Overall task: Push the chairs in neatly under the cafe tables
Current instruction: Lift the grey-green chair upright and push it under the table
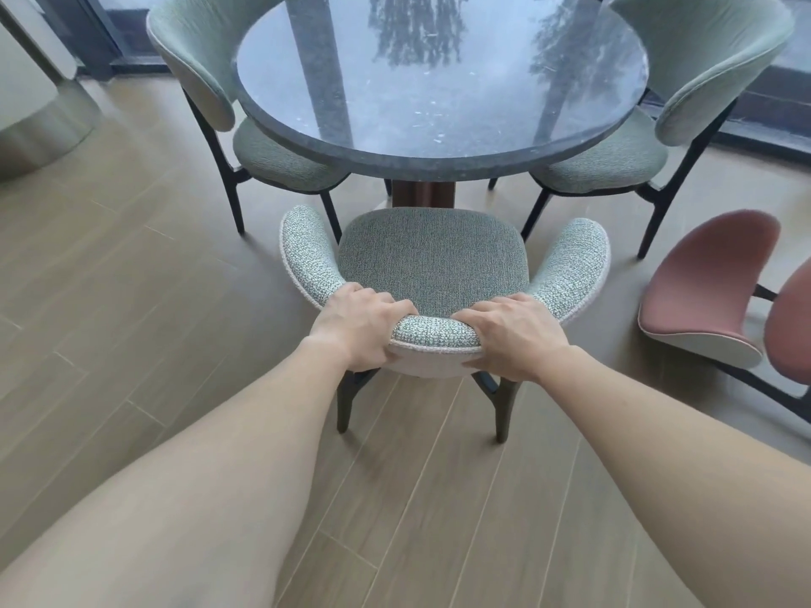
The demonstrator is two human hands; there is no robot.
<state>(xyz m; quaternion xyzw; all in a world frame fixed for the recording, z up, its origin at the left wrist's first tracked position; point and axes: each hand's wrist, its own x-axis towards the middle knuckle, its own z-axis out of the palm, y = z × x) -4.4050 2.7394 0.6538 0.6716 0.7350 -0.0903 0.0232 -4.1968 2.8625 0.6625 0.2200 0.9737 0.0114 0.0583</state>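
Observation:
A green fabric chair (432,256) with a curved backrest stands in front of me, facing a round dark stone table (439,81). The front edge of its seat sits just at the table's near rim, by the brown pedestal (423,193). My left hand (357,324) grips the top of the backrest left of centre. My right hand (513,333) grips it right of centre. Two more green chairs, the left chair (206,63) and the right chair (702,59), have their seats partly under the tabletop.
A pink chair (706,287) stands close on the right, with part of another pink chair (790,326) at the frame edge. A pale rounded piece of furniture (30,107) sits at the far left. Dark window frames run behind the table. Wood-plank floor lies all around.

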